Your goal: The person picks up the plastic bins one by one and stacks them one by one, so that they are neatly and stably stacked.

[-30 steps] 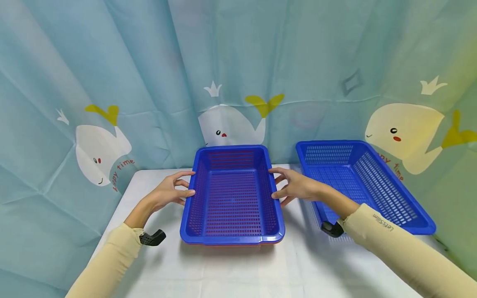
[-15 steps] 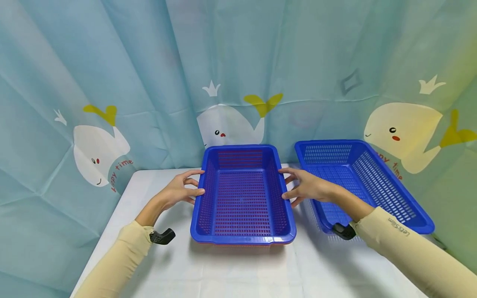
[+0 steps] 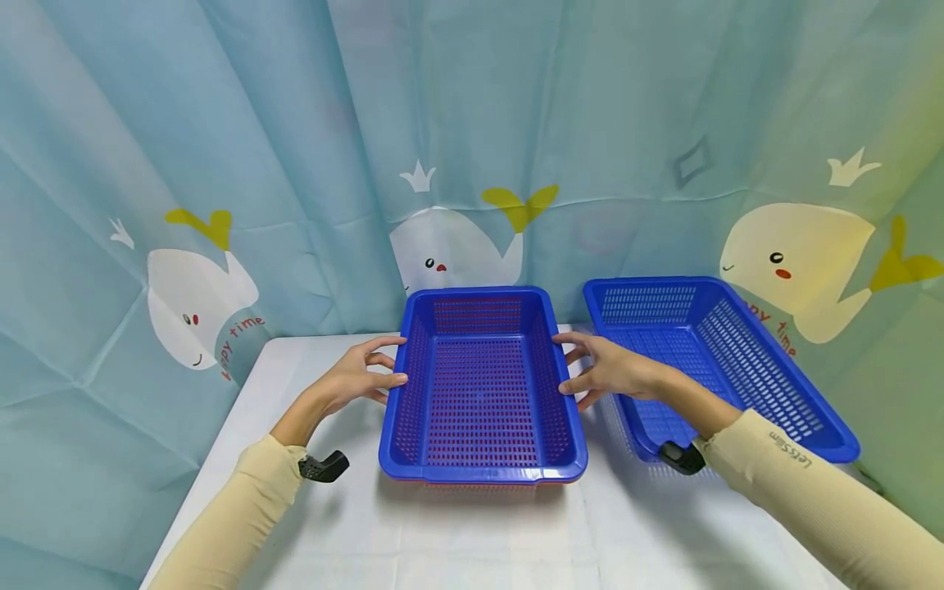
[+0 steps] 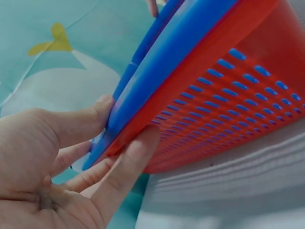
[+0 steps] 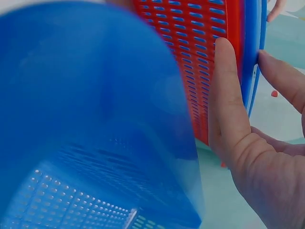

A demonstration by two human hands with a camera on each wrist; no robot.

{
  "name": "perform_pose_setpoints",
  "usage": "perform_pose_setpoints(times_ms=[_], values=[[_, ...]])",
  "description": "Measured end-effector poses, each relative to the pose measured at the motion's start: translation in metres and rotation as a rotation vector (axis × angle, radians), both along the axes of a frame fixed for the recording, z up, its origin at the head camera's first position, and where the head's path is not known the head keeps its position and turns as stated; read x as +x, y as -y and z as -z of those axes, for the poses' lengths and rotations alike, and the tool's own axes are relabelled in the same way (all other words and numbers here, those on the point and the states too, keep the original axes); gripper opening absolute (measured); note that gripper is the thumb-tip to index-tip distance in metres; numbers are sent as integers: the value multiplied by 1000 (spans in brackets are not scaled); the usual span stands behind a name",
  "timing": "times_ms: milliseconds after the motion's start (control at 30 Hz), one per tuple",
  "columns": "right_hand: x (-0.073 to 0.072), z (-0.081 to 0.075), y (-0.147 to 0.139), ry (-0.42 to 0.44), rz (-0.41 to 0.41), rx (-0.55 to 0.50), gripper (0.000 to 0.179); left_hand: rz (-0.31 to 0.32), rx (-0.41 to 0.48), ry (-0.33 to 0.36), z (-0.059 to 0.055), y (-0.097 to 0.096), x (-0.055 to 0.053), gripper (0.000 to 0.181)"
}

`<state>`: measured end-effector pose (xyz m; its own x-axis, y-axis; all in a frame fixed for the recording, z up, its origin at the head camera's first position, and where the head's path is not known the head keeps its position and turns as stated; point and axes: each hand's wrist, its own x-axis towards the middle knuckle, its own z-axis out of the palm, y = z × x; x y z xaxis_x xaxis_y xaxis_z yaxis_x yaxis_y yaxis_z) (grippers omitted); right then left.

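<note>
In the head view a blue rectangular plastic basket [image 3: 483, 474], with slotted walls and floor, sits nested inside a red basket [image 4: 286, 45] of similar shape. Only a thin line of red shows below the front rim from above. My left hand [image 3: 356, 380] pinches the left side of the stacked rims, its thumb over the blue rim and other fingers against the red wall below. On the opposite side my right hand [image 3: 609, 370] grips the rims in the same way. The wrist views show the two rims pressed close together between thumb and fingers.
A larger blue basket [image 3: 819, 456] stands on the right of the white-covered table [image 3: 494, 545], beneath my right forearm. Its near corner looms large in the right wrist view. Behind the table hangs a light blue curtain [image 3: 472, 98] with whale prints.
Both hands have carried the nested baskets a little to the right, mostly in the first half second. Since then they have barely moved. The larger blue basket has stayed put.
</note>
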<state>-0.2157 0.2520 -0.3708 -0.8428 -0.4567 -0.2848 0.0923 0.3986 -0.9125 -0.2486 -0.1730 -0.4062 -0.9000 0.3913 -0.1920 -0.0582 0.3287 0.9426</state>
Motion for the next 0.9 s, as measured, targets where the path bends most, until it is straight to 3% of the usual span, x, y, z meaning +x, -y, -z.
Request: perform_pose_setpoints(times_ms=[333,600,900], values=[[2,-15,-5,-59,-57,91,95,4,-81,-53,-14,-3,-1,77],[4,-45,-22,-244,-109,188,99,-75,-167,-313,-27,-10,-4,80],[-1,-84,-50,-578,-2,385,94,-155,-177,-553,-46,-35,-8,73]])
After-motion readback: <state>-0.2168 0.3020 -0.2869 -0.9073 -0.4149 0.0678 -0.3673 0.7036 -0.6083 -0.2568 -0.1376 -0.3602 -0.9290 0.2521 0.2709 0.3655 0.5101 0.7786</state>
